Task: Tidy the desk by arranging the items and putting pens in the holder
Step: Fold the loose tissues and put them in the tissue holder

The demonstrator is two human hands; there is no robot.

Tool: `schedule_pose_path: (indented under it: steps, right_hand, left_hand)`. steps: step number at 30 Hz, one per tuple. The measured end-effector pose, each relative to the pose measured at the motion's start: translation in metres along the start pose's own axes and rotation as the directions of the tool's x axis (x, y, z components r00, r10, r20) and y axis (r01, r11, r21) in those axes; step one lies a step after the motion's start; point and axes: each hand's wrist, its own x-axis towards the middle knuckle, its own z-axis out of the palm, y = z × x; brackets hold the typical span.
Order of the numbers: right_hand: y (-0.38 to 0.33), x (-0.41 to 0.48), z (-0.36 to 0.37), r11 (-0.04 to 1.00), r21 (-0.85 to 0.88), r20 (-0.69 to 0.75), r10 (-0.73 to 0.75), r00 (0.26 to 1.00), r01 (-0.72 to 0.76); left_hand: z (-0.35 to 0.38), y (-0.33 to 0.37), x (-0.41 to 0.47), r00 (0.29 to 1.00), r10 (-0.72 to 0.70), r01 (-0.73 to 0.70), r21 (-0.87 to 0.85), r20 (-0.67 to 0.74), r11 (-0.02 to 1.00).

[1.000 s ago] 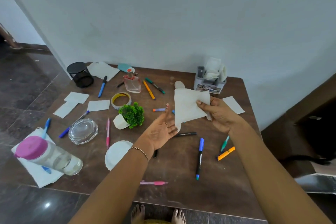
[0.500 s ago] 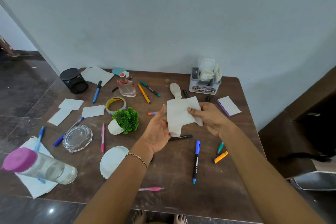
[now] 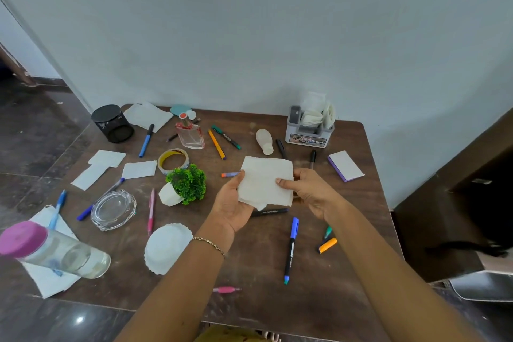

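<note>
my left hand [image 3: 231, 204] and right hand [image 3: 312, 193] both pinch the square white paper napkin [image 3: 265, 179]. i should fold it flat, corner to corner, without tearing.

1.0 s earlier the right hand [image 3: 308, 191] alone pinched the white napkin [image 3: 263, 180], which hung as a loose pointed sheet right of the potted plant [image 3: 188, 183]. The left hand [image 3: 233, 208] lay open, apart from it. The left hand then closed in and took the napkin's plant-side edge. The napkin became a flatter, squarish fold held between both hands. It came lower, uncovering the small white bottle [image 3: 265, 141] right of the plant, toward the wall.
</note>
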Motion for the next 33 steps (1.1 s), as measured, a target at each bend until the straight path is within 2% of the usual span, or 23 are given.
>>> schedule_pose_path:
  steps: [5, 9, 11, 14, 17, 19, 21, 25, 27, 30, 33]
  right_hand:
    - [-0.001, -0.003, -0.001, 0.999, 0.028, 0.050, 0.038, 0.998, -0.039]
    - [0.002, 0.005, -0.001, 1.000, 0.010, -0.080, 0.000, 0.997, 0.000]
    - [0.003, 0.009, -0.002, 0.988, 0.144, -0.093, 0.062, 0.994, -0.048]
    - [0.001, 0.013, -0.004, 0.884, 0.450, 0.027, 0.131, 0.991, -0.129]
    - [-0.003, 0.019, -0.002, 0.824, 0.556, 0.024, 0.118, 0.993, -0.111]
    - [-0.005, 0.029, 0.000, 0.868, 0.495, -0.096, 0.103, 0.990, -0.043]
    - [-0.005, 0.040, -0.002, 0.930, 0.368, -0.218, 0.055, 0.975, 0.030]
    - [-0.007, 0.058, -0.009, 0.996, -0.011, -0.400, -0.083, 0.913, 0.086]
    - [-0.010, 0.063, -0.010, 0.973, -0.216, -0.467, -0.179, 0.866, 0.085]
    - [-0.014, 0.068, -0.007, 0.872, -0.474, -0.491, -0.376, 0.786, 0.121]
    - [-0.016, 0.072, -0.003, 0.791, -0.583, -0.440, -0.497, 0.748, 0.183]
  left_hand:
    - [0.004, 0.001, 0.002, 1.000, -0.021, 0.022, -0.094, 0.016, 0.995]
    - [0.013, 0.004, 0.005, 0.997, -0.038, 0.046, -0.124, 0.061, 0.991]
    - [0.018, 0.008, 0.008, 0.995, -0.051, 0.061, -0.119, 0.086, 0.991]
    - [0.026, 0.012, 0.017, 0.989, -0.077, 0.091, -0.108, 0.124, 0.990]
    - [0.029, 0.016, 0.029, 0.988, -0.089, 0.101, -0.088, 0.129, 0.991]
    - [0.030, 0.021, 0.038, 0.986, -0.092, 0.096, -0.019, 0.140, 0.995]
    - [0.033, 0.025, 0.044, 0.986, -0.091, 0.071, 0.141, 0.138, 0.987]
    - [0.038, 0.028, 0.061, 0.997, -0.068, 0.038, 0.483, 0.045, 0.875]
    - [0.042, 0.026, 0.069, 0.998, -0.052, 0.030, 0.608, 0.019, 0.793]
    - [0.051, 0.021, 0.080, 0.999, -0.046, 0.021, 0.712, 0.016, 0.702]
    - [0.061, 0.017, 0.090, 0.996, -0.084, 0.049, 0.705, 0.015, 0.708]
